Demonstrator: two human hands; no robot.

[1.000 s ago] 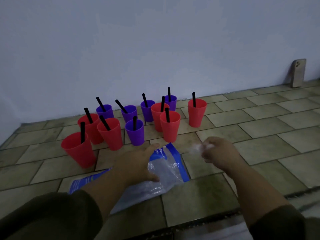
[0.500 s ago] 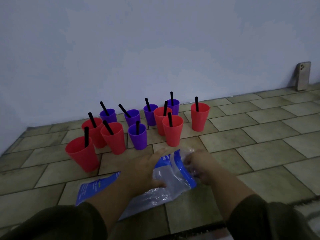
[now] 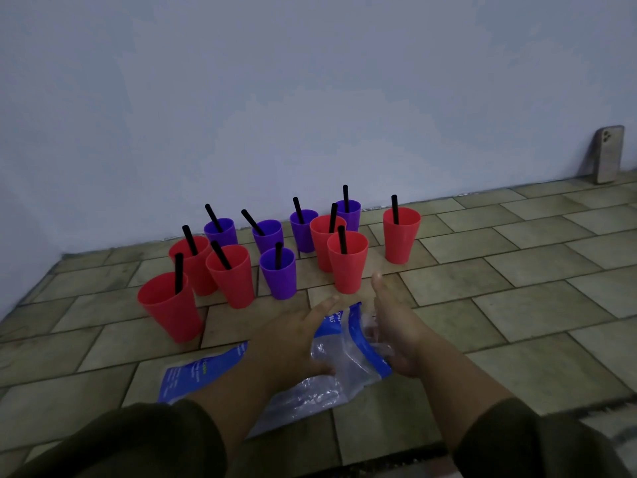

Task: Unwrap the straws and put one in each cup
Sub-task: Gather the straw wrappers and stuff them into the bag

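Now the right hand (image 3: 396, 327) has pushed into the bag (image 3: 344, 363).

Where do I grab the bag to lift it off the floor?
Best pinch the blue band at the far end of the bag, coming from the right: it stands raised there, while the clear body lies flat under the left hand.

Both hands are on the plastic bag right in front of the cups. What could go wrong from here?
1. The thumb of the right hand is close to the nearest red plastic cup; a forward nudge might tip it into the second red plastic cup right behind it.
2. The clear plastic bag with a blue header, pressed by the left hand, lies just in front of that nearest cup; tugging it forward could knock the cup over.
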